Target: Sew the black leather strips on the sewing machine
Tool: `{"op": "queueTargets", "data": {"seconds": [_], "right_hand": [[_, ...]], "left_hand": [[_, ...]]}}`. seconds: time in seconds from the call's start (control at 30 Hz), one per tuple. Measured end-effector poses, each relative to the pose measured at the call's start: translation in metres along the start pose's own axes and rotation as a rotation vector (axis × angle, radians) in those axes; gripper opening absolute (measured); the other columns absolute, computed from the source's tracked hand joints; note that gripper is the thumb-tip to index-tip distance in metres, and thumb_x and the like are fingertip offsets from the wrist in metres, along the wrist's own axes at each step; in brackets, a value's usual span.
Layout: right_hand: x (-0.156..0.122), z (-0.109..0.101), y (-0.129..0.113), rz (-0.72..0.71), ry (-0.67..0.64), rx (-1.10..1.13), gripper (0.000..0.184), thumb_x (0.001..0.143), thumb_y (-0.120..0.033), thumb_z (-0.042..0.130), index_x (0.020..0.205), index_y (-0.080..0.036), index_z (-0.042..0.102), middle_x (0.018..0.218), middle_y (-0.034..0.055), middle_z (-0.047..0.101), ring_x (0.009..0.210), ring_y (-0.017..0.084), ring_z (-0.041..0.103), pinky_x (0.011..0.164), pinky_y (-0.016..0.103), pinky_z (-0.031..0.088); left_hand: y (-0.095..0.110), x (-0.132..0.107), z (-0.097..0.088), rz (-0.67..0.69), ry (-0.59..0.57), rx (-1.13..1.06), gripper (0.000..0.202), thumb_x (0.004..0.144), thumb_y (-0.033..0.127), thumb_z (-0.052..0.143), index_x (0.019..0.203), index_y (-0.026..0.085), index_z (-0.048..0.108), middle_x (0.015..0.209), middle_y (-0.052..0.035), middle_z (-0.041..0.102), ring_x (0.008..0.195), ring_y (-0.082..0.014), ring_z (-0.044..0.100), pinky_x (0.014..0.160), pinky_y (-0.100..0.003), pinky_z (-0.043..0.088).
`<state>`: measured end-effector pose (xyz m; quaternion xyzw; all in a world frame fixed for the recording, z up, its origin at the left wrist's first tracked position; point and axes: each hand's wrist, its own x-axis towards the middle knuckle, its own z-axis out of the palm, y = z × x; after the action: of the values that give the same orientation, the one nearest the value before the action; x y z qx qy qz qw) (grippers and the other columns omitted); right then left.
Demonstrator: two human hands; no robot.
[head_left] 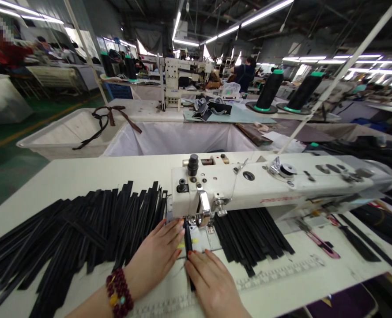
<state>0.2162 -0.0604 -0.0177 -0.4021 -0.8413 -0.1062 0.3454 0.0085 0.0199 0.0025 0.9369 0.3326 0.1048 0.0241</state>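
Left hand (159, 247) and right hand (213, 282) lay flat, fingers outstretched, at a black strip (188, 238); it ran from under the sewing machine (237, 182) head, between strip piles (96, 221) on the table (83, 170)

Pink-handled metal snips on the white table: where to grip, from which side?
Likely the pink handle, from the near right, closing across its width. The snips lie flat; the handle end points toward the near right, while the metal blades point away, toward the white sewing machine.
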Motion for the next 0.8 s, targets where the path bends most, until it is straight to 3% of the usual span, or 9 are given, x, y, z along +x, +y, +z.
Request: {"op": "queueTargets", "data": {"seconds": [0.1,0.23,0.4,0.5,0.67,0.8], "right_hand": [[-0.004,0.000,-0.006,0.015,-0.015,-0.024,0.032,0.103,-0.012,0.039,0.112,-0.013,0.069,0.115,0.0085,0.074,0.109,0.018,0.067,0.109,0.034,0.046],[-0.028,0.000,-0.012,0.025,-0.035,-0.062,0.029,0.101,-0.034,0.054,0.116,-0.014,0.069,0.120,0.0098,0.072,0.118,0.020,0.063,0.114,0.035,0.040],[-0.050,-0.008,-0.009,-0.116,-0.033,-0.130,0.038,0.104,-0.046,0.049,0.113,-0.016,0.070,0.118,0.0092,0.072,0.119,0.023,0.063,0.116,0.040,0.037],[-0.044,-0.009,-0.009,-0.054,-0.008,-0.082,0.031,0.104,-0.041,0.049,0.109,-0.019,0.071,0.113,0.0062,0.074,0.113,0.021,0.065,0.119,0.041,0.033],[-0.019,-0.010,-0.008,0.035,0.014,0.003,0.028,0.106,-0.036,0.047,0.103,-0.019,0.070,0.104,0.0029,0.075,0.105,0.018,0.067,0.125,0.039,0.015],[-0.006,-0.015,-0.003,0.053,-0.019,0.009,0.023,0.103,-0.035,0.054,0.104,-0.018,0.069,0.107,0.0024,0.075,0.104,0.017,0.066,0.125,0.038,0.015]], "left_hand": [[0.001,0.000,-0.001,-0.015,-0.013,0.006,0.039,0.095,0.019,0.050,0.132,0.014,0.061,0.143,-0.0144,0.060,0.132,-0.0277,0.056,0.114,-0.051,0.042],[0.008,-0.005,-0.001,-0.002,0.015,0.002,0.041,0.097,0.023,0.050,0.137,0.017,0.058,0.145,-0.0136,0.058,0.135,-0.0274,0.053,0.115,-0.050,0.041],[0.015,-0.009,-0.002,0.029,0.017,0.060,0.037,0.098,0.028,0.051,0.132,0.016,0.062,0.144,-0.0139,0.059,0.135,-0.0286,0.053,0.114,-0.049,0.041],[0.014,-0.005,-0.004,0.013,-0.002,0.058,0.037,0.101,0.032,0.048,0.131,0.016,0.063,0.142,-0.0131,0.061,0.135,-0.0284,0.053,0.114,-0.049,0.041],[0.007,0.002,-0.001,-0.015,-0.022,0.062,0.038,0.101,0.032,0.048,0.131,0.014,0.063,0.136,-0.0138,0.065,0.132,-0.0286,0.054,0.113,-0.048,0.040],[0.002,0.008,0.000,-0.046,-0.017,0.035,0.035,0.097,0.026,0.050,0.127,0.014,0.064,0.130,-0.0141,0.066,0.128,-0.0295,0.056,0.113,-0.049,0.040]]}}
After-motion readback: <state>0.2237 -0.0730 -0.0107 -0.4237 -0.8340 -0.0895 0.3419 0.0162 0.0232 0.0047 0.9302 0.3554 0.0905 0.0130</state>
